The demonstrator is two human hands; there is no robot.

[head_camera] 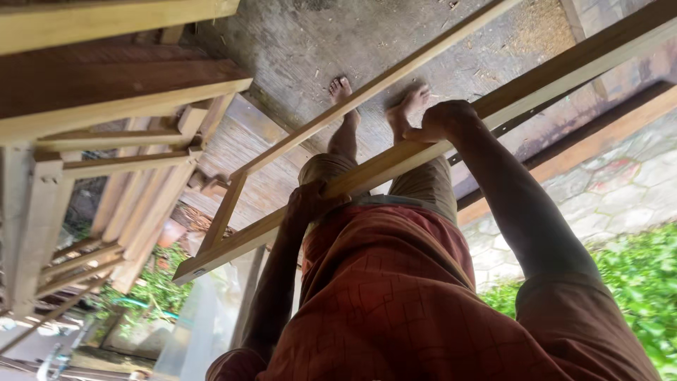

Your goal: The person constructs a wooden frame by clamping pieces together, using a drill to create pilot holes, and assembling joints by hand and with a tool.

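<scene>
wooden frame (395,159): pale, long rails joined by a short crosspiece, held across the person's front above a concrete floor (310,42). left hand (307,201) closed around the near rail; right hand (441,121) clamped on the same rail further along. bare feet (374,99) stand between the rails. stacked wooden frames (106,155) just beside, partly cut off. no packages, labels or signs can be made out. green plants (635,282) blurred; the frame's far ends run out of view.
</scene>
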